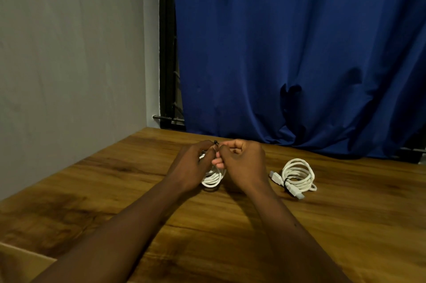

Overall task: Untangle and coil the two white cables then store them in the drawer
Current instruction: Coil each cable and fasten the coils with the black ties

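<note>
1. Gripping a white cable wound into loops, the held coil (213, 179), both hands meet just above the middle of the frame, over the wooden table (345, 225).
2. The left hand (196, 162) has its fingers curled round the upper part of the held coil; the lower loops hang out below the palm and reach the tabletop.
3. The right hand (242, 162) is clenched, and its thumb and forefinger pinch at a small black tie (216, 142) that sticks up where the two sets of fingertips meet.
4. To the right of the hands and apart from them, the second coil (298, 175) lies flat on the table. It is bound by a dark band (286, 181), with one white plug (276, 176) at its left edge and another plug (297, 192) at its near edge.
5. A blue curtain (288, 52) fills the upper right of the frame.
6. A grey wall (69, 52) fills the upper left, with a black window frame (166, 52) between the two.
7. A pale wooden panel (20, 259) shows at the lower left corner; I cannot tell what it is.
</note>
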The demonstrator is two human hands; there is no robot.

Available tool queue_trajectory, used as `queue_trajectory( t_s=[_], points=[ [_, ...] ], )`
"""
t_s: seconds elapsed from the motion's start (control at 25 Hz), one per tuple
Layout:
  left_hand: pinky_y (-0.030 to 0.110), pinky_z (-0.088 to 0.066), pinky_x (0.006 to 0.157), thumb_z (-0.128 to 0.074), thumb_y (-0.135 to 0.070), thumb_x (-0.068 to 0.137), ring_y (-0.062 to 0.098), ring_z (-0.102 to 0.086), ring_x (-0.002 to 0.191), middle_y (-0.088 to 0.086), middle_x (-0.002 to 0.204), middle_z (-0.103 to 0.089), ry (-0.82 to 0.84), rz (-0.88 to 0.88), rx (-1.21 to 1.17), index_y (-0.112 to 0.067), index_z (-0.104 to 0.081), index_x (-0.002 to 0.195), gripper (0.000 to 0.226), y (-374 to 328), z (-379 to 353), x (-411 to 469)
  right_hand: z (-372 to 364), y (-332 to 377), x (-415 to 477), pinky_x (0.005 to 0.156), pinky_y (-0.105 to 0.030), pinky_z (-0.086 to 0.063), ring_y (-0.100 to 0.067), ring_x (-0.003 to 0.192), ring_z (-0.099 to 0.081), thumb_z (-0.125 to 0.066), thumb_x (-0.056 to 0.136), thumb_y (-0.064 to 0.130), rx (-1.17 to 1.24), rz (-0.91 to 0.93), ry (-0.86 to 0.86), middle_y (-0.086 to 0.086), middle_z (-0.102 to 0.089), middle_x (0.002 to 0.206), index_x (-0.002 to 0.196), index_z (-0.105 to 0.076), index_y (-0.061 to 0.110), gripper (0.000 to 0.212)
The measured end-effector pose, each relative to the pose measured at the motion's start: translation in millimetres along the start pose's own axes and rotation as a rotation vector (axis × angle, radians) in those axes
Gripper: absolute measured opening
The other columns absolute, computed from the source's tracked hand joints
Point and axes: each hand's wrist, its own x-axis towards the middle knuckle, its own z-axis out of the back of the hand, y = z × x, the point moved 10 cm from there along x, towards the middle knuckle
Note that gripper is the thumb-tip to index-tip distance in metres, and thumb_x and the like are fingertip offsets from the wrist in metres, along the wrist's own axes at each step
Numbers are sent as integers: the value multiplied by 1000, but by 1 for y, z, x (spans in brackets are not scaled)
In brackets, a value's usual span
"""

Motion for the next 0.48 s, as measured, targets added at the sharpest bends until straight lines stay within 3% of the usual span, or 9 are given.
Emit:
queue_trajectory(
  t_s=[0.16,0.36,0.48],
  points=[
    [37,-51,63,-45,-25,101,8,-62,68,-6,76,-66,-7,-25,23,-26,-62,86,23,-3,0,0,-1,3,-1,54,-22,-57,-10,55,-71,-64,91,12,-69,30,9,-3,-71,65,78,-64,18,15],
    [34,-51,65,-42,-28,100,6,-62,72,-8,81,-66,-17,-41,14,-26,-61,95,20,-1,-2,0,-2,2,1,57,-30,-59,-15,57,-71,-64,91,15,-82,37,33,-8,-72,67,81,-66,14,11],
    [37,-54,70,-40,-36,98,6,-64,79,-8,89,-67,-16,-30,6,-27,-61,105,24,2,-2,0,-1,1,2,56,-28,-59,-13,56,-70,-61,93,14,-109,45,31,-6,-71,68,85,-67,12,10]
  ],
)
